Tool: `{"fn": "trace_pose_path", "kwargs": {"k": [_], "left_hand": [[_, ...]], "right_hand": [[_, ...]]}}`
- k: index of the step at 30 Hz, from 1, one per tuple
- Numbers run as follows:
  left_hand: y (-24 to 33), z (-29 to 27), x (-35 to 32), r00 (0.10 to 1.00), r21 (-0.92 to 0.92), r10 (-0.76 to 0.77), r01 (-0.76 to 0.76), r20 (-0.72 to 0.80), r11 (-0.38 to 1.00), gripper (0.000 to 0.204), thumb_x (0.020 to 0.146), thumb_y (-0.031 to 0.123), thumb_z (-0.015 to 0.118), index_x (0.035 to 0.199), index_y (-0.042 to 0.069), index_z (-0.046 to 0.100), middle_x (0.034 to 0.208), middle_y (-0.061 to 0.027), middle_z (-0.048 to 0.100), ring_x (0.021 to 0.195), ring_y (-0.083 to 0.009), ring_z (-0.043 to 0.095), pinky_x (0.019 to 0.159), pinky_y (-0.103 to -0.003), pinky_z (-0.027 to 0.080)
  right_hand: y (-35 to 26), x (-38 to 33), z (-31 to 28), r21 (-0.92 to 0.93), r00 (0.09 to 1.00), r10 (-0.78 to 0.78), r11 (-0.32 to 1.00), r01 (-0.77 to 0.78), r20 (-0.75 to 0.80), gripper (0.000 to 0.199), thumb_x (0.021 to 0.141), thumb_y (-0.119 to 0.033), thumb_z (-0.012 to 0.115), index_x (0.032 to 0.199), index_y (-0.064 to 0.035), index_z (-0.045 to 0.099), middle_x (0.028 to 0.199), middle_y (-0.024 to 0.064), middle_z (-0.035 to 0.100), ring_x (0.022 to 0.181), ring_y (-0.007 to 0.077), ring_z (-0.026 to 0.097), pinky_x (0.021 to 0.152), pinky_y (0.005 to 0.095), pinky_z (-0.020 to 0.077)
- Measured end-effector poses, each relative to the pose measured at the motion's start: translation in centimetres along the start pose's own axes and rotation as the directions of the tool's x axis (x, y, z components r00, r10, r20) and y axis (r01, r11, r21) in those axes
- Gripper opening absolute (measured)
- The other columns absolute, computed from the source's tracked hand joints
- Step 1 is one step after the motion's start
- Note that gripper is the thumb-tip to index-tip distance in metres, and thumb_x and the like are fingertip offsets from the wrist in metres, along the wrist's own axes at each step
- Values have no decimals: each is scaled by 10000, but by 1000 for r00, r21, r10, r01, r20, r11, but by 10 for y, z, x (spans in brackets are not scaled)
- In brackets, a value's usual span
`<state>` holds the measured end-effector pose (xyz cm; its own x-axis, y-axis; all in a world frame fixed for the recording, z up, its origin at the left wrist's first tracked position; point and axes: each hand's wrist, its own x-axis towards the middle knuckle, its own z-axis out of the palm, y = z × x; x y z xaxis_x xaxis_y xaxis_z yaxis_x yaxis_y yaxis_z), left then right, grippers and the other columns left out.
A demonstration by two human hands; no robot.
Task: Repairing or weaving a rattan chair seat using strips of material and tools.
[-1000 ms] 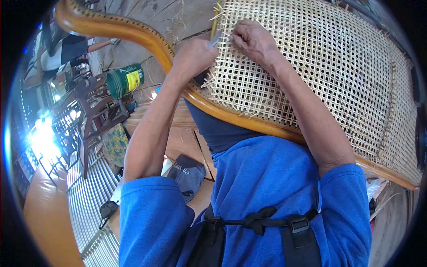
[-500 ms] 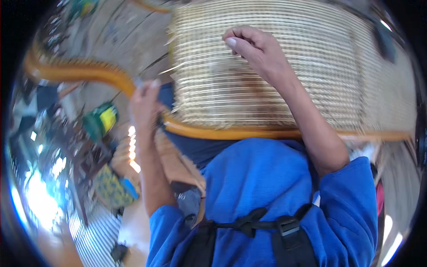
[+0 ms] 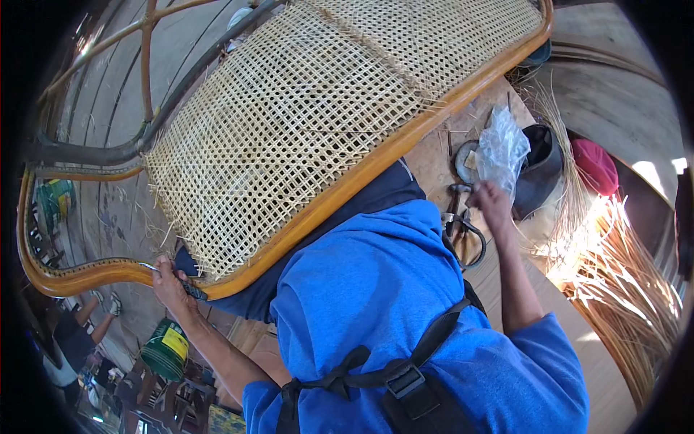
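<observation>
A cane-webbed panel [image 3: 289,137] in a curved varnished wooden frame [image 3: 347,189] lies slantwise across my lap. My left hand [image 3: 173,288] is closed at the frame's lower left corner, around a slim tool [image 3: 194,291] with a dark handle and a thin metal tip. Cut cane ends stick out close to it. Over on the right, my right hand [image 3: 493,204] has its fingers curled beside a clear plastic bag [image 3: 502,148] and a dark metal tool head [image 3: 460,188]. What its fingers grip, if anything, is hidden. Black-handled scissors [image 3: 466,239] lie just below.
Loose cane strands [image 3: 622,282] spread along the right. A dark container [image 3: 541,163], a red cloth item [image 3: 595,166] and a round grey tin [image 3: 466,160] stand near the bag. A green bucket [image 3: 166,349] is at lower left, with another person's legs [image 3: 97,318] farther left.
My right hand has moved from above the webbing to the tools and bag at the right. My view has turned, so the panel now lies slanted. My left hand remains at the frame.
</observation>
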<state>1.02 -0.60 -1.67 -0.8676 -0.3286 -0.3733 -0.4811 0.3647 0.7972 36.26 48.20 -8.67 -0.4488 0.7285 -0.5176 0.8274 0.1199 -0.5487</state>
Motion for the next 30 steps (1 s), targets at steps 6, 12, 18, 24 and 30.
{"fn": "trace_pose_path", "kwargs": {"k": [6, 12, 18, 24, 30], "left_hand": [[-7, -7, 9, 998, 33, 41, -42, 51, 999, 140, 877, 219, 579, 834, 94, 533, 685, 21, 470, 485, -61, 424, 436, -197, 357], [-3, -28, 11, 988, 134, -59, 40, 141, 990, 182, 861, 279, 582, 907, 106, 546, 680, 21, 494, 506, -61, 452, 443, -204, 357], [-1, 9, 18, 992, -17, -40, 42, 121, 999, 182, 897, 257, 555, 789, 114, 525, 648, 26, 469, 463, -69, 418, 404, -228, 327], [19, 9, 31, 991, 53, 53, -60, 122, 997, 201, 897, 218, 548, 915, 19, 567, 668, 4, 504, 467, -62, 433, 420, -210, 353], [13, 6, 42, 990, -37, 139, -138, 23, 990, 278, 903, 307, 562, 858, 33, 565, 681, -11, 496, 457, -72, 445, 414, -220, 360]], "right_hand": [[43, -61, 24, -301, 974, -215, 935, 187, -65, 190, 869, -148, 538, 964, 0, 610, 867, 150, 630, 841, 235, 609, 740, 345, 467], [45, -66, 45, -263, 999, 16, 964, -25, -37, 287, 793, -219, 631, 941, 8, 537, 819, 210, 585, 792, 335, 583, 723, 406, 455], [84, -65, 43, -201, 997, -63, 978, 55, -38, 246, 753, -145, 641, 901, 31, 556, 811, 188, 588, 757, 293, 588, 696, 394, 467], [54, -82, 8, 247, 941, -70, 956, 158, -331, 283, 957, -186, 457, 1165, 3, 492, 944, 90, 563, 785, 138, 540, 642, 241, 455], [-152, -26, -29, 737, 975, -224, 660, 146, 8, 243, 945, -202, 487, 1105, -21, 516, 873, 48, 570, 679, 111, 543, 646, 243, 465]]}}
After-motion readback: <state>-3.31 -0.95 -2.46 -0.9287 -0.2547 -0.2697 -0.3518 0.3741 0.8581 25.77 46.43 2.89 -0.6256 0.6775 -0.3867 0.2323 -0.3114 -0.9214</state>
